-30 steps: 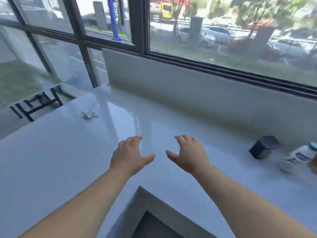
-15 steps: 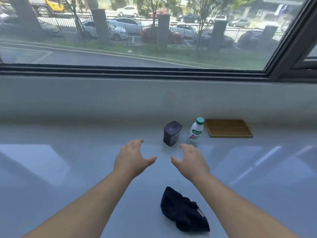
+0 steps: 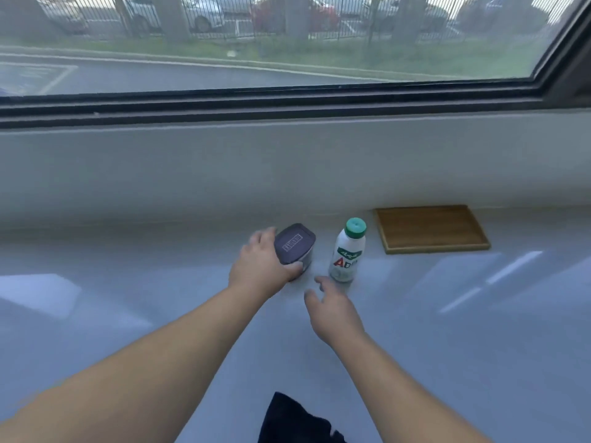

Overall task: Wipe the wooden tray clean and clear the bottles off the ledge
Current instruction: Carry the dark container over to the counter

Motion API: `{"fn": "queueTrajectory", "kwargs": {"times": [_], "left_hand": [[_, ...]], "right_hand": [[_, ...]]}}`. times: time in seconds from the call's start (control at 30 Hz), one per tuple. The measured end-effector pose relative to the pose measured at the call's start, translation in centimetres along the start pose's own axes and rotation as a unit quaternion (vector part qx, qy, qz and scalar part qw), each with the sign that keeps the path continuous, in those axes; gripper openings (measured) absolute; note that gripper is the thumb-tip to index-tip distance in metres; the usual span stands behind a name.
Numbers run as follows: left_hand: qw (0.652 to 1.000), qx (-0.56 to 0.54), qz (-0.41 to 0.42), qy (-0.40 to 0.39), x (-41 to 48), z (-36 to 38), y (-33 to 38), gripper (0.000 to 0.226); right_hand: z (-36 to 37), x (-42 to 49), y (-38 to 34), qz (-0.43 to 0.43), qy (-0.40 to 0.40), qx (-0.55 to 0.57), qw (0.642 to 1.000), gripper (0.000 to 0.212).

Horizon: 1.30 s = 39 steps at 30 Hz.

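Note:
A dark purple square-lidded container (image 3: pixel 295 246) stands on the white ledge (image 3: pixel 128 314). My left hand (image 3: pixel 260 266) is wrapped around its left side, thumb on the front. Just to its right stands a white bottle (image 3: pixel 347 251) with a green cap, upright. My right hand (image 3: pixel 332 310) hovers with fingers apart just in front of that bottle, holding nothing. A flat wooden tray (image 3: pixel 431 228) lies against the wall to the right of the bottle. A dark cloth (image 3: pixel 294 420) lies crumpled at the ledge's near edge between my forearms.
A low grey wall (image 3: pixel 224 174) rises behind the ledge, with a large window (image 3: pixel 287 43) above it. The ledge stretches bare to the left and right of the objects.
The view has swung right and settled on the objects. My left hand has reached forward and closed around the purple container. My right hand has advanced toward the white bottle.

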<state>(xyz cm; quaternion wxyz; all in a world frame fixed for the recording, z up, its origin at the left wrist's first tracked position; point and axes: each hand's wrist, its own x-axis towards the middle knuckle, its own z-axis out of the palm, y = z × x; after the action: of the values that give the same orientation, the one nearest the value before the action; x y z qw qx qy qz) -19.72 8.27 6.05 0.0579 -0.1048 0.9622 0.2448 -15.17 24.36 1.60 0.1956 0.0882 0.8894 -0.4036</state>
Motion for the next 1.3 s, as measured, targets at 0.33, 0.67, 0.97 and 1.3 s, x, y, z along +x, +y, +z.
{"fn": "queueTrajectory", "kwargs": {"times": [0.33,0.67,0.97,1.3], "left_hand": [[0.998,-0.052,-0.035,-0.006,4.3,2.6,1.6,0.08],[0.989,-0.086,-0.086,0.084,-0.2,-2.2,-3.4,0.091],[0.953,-0.113,-0.211,0.185,-13.4,-11.9,-17.9,0.093],[0.869,-0.119,-0.367,0.31,-43.7,-21.9,-39.6,0.091]], "right_hand": [[0.5,6.7,-0.2,0.039,-0.064,0.123,0.99,0.045],[4.2,5.5,-6.7,0.102,-0.134,0.3,0.939,0.063],[16.7,-6.7,-16.9,0.014,-0.259,0.258,0.931,0.024],[38.0,-35.7,-24.7,-0.056,-0.43,0.152,0.888,0.026]]}}
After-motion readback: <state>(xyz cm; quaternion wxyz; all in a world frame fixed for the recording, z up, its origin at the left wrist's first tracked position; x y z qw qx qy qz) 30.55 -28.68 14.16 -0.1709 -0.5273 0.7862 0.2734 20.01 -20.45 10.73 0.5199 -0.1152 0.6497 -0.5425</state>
